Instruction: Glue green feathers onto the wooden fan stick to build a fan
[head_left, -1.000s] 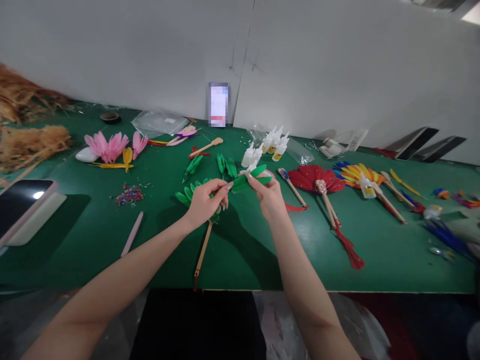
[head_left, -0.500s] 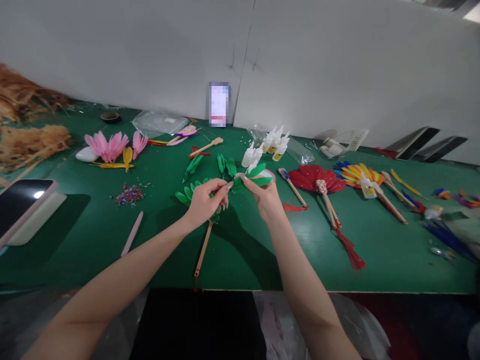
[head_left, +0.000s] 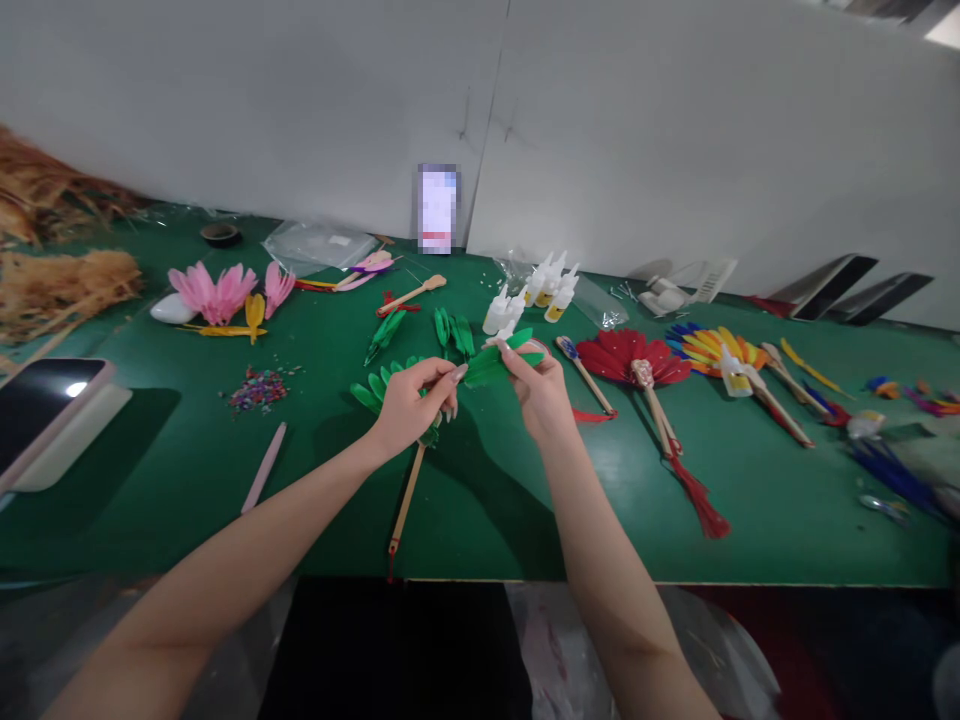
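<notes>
Between my two hands are green feathers (head_left: 487, 367), held above the table. My left hand (head_left: 416, 402) pinches them at their left end, thumb against fingertips. On the right, my right hand (head_left: 538, 390) is closed on the same feathers, with some tips showing past its fingers. Under my left hand lies a green feather fan (head_left: 367, 395), its wooden handle (head_left: 406, 500) pointing toward me with a red cord at the end; my hand covers part of the fan. More loose green feathers (head_left: 454, 332) lie just beyond my hands.
White glue bottles (head_left: 553, 290) stand behind my right hand. A red feather fan (head_left: 634, 358) and a multicoloured fan (head_left: 720, 350) lie to the right. On the left are pink feathers (head_left: 216, 292), coloured beads (head_left: 259, 390), a pink pen-like stick (head_left: 265, 468) and a phone (head_left: 52, 410).
My right hand has shifted slightly and its grip on the green feathers has changed; they now lie more drawn out between the hands. My left hand has stayed almost still.
</notes>
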